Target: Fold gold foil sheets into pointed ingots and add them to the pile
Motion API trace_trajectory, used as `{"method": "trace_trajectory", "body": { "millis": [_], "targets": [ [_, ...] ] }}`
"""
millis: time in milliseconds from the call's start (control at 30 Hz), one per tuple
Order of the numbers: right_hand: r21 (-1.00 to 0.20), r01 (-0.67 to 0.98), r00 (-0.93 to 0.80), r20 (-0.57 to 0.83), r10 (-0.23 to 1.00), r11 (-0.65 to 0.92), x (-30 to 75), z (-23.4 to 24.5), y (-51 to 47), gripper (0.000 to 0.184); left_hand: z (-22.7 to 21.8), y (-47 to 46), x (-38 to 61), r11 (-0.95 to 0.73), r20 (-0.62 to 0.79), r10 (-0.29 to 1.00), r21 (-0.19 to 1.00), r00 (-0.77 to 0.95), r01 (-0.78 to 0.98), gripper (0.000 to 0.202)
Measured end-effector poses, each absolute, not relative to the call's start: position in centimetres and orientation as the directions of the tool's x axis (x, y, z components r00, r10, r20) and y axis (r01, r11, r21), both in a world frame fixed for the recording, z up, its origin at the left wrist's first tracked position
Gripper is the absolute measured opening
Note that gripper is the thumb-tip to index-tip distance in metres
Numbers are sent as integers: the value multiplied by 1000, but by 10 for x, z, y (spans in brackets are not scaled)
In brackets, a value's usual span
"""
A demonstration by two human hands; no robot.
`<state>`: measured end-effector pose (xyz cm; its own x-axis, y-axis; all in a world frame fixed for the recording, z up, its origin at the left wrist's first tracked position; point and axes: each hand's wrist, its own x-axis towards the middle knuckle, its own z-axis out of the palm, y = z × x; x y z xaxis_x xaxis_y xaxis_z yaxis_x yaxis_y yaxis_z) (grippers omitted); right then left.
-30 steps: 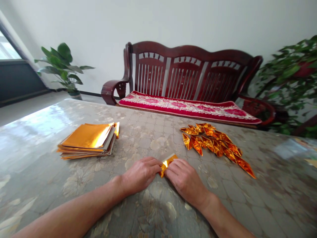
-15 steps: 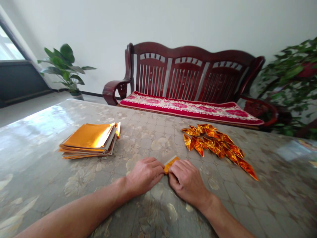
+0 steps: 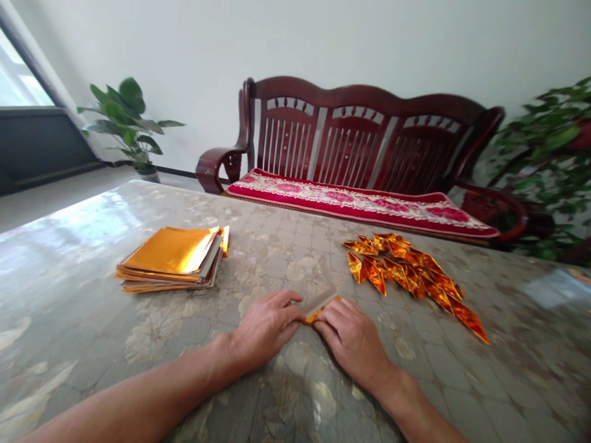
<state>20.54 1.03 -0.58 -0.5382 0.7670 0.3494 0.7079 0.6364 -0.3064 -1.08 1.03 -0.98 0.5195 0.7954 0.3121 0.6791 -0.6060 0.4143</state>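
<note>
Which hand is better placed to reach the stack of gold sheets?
The left hand, probably: it is nearer the stack, while the right hand sits beyond the small folded gold paper.

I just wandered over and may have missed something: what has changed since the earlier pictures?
The foil paper between the hands now shows a narrower gold strip beside its grey band. The left hand's upper finger has lifted away from its lower ones; the right hand stays at the paper. The stack of foil sheets and folded foil pieces stayed put; only the view shifted slightly.
</note>
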Motion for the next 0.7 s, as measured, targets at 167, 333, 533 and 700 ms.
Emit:
{"method": "trace_trajectory", "body": {
  "millis": [167, 333, 533, 700],
  "targets": [
    [-308, 726, -527, 327, 785, 615, 204, -7, 12, 19, -12, 7, -13, -590, 303, 807, 413, 506, 694, 31],
    [-300, 763, -493, 303, 816, 572, 202, -9, 14, 19, -11, 9, -11, -590, 295, 807, 413, 511, 694, 31],
    [-282, 794, -450, 325, 832, 539, 201, -13, 16, 18, -14, 10, -12, -575, 311, 818, 449, 483, 684, 33],
    [-267, 791, -453, 348, 821, 550, 201, -16, 17, 18, -18, 12, -12, -515, 308, 857, 519, 413, 683, 34]
  ]
}}
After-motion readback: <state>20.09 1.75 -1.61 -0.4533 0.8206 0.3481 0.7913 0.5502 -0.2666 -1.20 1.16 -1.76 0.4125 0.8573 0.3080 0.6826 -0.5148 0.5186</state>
